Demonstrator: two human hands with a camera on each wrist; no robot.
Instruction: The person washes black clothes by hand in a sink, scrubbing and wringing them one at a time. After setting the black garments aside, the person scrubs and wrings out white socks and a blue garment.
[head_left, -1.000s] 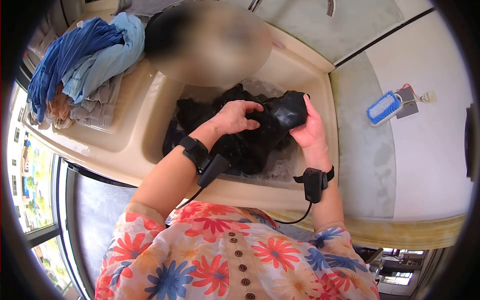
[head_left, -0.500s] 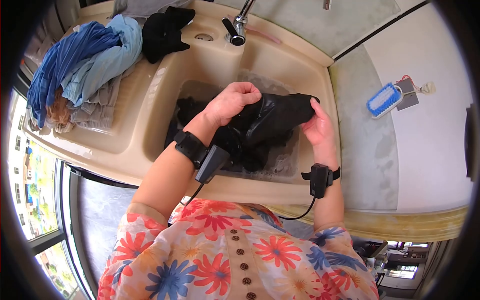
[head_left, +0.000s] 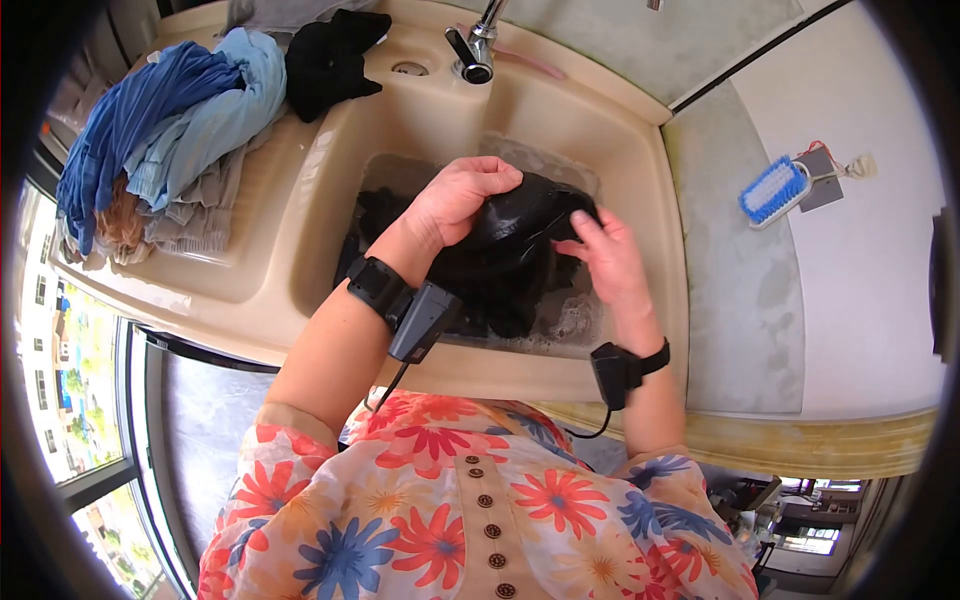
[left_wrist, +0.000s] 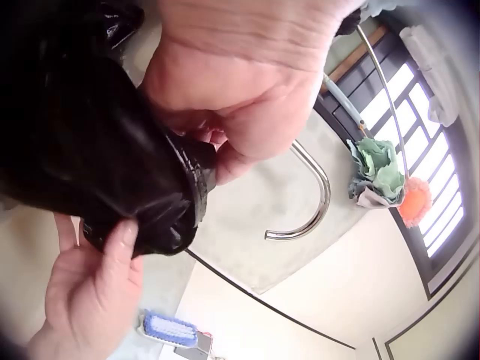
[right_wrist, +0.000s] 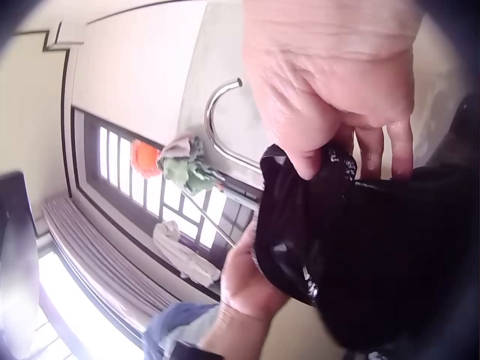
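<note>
A sink (head_left: pixel 635 165) is holding water (head_left: pixel 575 325); over it, the left hand (head_left: pixel 462 203) is pinching the edge of a wet black cloth (head_left: pixel 515 222), the right hand (head_left: pixel 610 258) pinching its other side between thumb and fingers.

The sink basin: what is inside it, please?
The basin holds greyish water, foam and black cloth; the left hand and right hand hold some up. What lies under the cloth is covered and cannot be seen.
</note>
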